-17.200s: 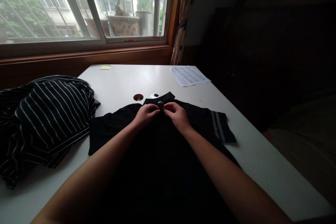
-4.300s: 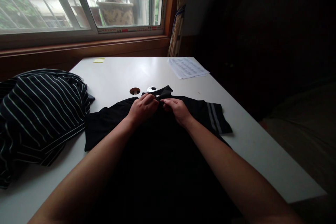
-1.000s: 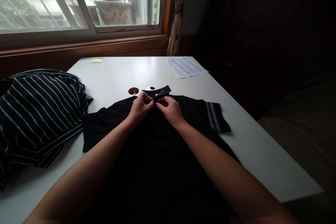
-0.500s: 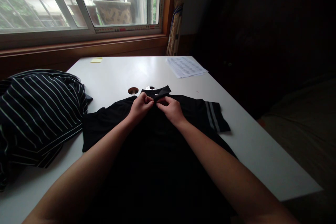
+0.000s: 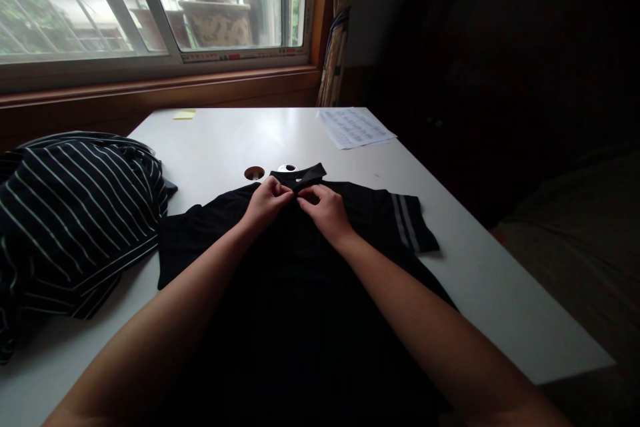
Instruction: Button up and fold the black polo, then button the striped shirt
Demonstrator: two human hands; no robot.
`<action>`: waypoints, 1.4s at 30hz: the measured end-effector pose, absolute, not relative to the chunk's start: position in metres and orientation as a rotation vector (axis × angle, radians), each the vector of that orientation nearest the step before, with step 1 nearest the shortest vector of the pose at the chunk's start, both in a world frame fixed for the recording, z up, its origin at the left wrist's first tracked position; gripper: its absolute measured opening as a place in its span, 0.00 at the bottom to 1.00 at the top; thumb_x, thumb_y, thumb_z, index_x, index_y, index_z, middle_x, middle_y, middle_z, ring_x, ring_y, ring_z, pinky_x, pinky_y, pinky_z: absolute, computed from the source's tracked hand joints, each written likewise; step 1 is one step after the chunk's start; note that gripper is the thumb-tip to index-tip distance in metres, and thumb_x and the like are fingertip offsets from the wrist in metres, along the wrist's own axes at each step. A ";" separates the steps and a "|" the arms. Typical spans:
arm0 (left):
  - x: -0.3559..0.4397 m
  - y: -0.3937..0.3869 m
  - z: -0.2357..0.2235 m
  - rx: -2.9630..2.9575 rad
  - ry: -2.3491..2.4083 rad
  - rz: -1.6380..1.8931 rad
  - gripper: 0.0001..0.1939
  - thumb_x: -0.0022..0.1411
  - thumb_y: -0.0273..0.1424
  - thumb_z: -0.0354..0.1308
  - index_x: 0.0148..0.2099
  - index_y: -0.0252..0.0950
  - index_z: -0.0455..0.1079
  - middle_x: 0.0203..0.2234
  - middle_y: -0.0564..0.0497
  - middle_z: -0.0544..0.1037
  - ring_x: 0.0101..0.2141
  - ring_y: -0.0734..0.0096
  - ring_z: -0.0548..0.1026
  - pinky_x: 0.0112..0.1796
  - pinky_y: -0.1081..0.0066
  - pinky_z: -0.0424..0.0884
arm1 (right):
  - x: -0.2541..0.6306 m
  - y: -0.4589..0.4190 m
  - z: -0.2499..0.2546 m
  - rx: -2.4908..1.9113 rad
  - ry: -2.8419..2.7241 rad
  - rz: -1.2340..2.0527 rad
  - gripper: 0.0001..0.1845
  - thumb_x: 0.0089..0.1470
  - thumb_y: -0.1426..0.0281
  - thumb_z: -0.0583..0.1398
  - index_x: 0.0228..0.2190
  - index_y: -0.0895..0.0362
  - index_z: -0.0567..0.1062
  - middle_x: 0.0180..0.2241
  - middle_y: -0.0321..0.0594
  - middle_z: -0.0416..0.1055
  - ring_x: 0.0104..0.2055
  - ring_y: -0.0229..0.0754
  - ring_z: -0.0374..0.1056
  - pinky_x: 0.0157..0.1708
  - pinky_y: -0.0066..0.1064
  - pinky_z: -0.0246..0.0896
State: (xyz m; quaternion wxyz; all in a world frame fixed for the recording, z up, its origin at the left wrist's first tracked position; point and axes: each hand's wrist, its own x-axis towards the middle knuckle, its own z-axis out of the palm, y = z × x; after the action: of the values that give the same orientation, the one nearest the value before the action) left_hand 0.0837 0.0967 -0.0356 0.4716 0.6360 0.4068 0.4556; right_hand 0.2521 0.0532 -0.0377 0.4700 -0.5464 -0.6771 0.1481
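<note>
A black short-sleeved polo shirt [image 5: 310, 280] lies spread over the white table, its collar [image 5: 313, 175] toward the window. Two grey stripes run across its right-hand sleeve [image 5: 407, 222]. My left hand [image 5: 267, 200] pinches the cloth just below the collar, thumb and forefinger together. Close beside it, my right hand [image 5: 326, 210] grips the shirt's front opening between its fingertips. The two sets of fingertips almost meet at the neckline. Any button between them is too small and dark to make out.
A heap of black-and-white striped cloth [image 5: 85, 220] sits on the left of the table [image 5: 500, 307]. Printed sheets [image 5: 356, 127] lie at the far right corner, a yellow sticky note [image 5: 185, 114] at the far left. Beyond the collar is a round hole [image 5: 255, 173] in the tabletop.
Both hands stay at the neckline with only slight finger movement. The shirt and the things around it have not visibly moved.
</note>
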 end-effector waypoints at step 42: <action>0.082 0.098 -0.040 1.654 0.956 1.118 0.12 0.53 0.32 0.65 0.39 0.38 0.66 0.34 0.49 0.79 0.38 0.65 0.77 0.42 0.65 0.71 | 0.257 0.066 -0.046 -1.307 -1.489 0.604 0.06 0.51 0.73 0.63 0.34 0.56 0.78 0.36 0.39 0.78 0.40 0.43 0.74 0.44 0.34 0.67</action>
State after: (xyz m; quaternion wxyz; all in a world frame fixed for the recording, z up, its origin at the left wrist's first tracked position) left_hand 0.0824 0.0984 -0.0395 0.4475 0.6684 0.3860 0.4517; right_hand 0.2566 0.0656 -0.0462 0.5101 -0.5427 -0.6183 0.2509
